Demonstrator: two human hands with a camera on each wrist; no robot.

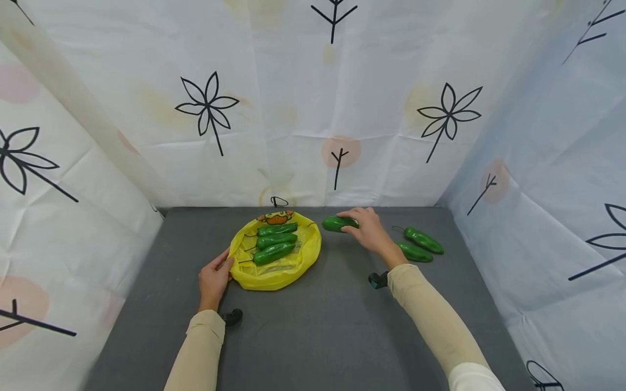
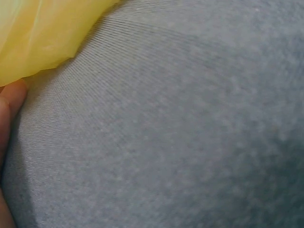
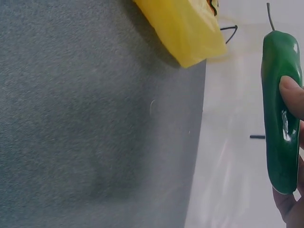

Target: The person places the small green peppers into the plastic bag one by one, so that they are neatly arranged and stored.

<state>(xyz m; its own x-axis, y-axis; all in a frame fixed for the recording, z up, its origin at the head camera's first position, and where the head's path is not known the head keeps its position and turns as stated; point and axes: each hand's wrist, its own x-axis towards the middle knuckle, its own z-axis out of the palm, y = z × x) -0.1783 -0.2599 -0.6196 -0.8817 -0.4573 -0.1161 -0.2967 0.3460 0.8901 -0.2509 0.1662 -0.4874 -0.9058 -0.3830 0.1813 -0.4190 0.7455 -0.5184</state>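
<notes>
While the left hand (image 1: 214, 277) pinched the bag (image 1: 271, 283), the right hand (image 1: 368, 229) pinched a pepper (image 3: 274, 118), likely stiff, light and slick, best held mid-length.

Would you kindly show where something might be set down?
Bare table lies between the sleeves, nearer than the yellow bag, and between the left hand and left cloth wall. Crowded: the bag, with three peppers, and right of the right hand, with two loose peppers.

Left sleeve (image 1: 198, 353) and right sleeve (image 1: 432, 320) are both plain beige, plus some white fabric (image 1: 473, 377) at the right one's near end. Left wrist gadget (image 1: 233, 317) is black, right wrist gadget (image 1: 378, 280) black with a teal bit.
</notes>
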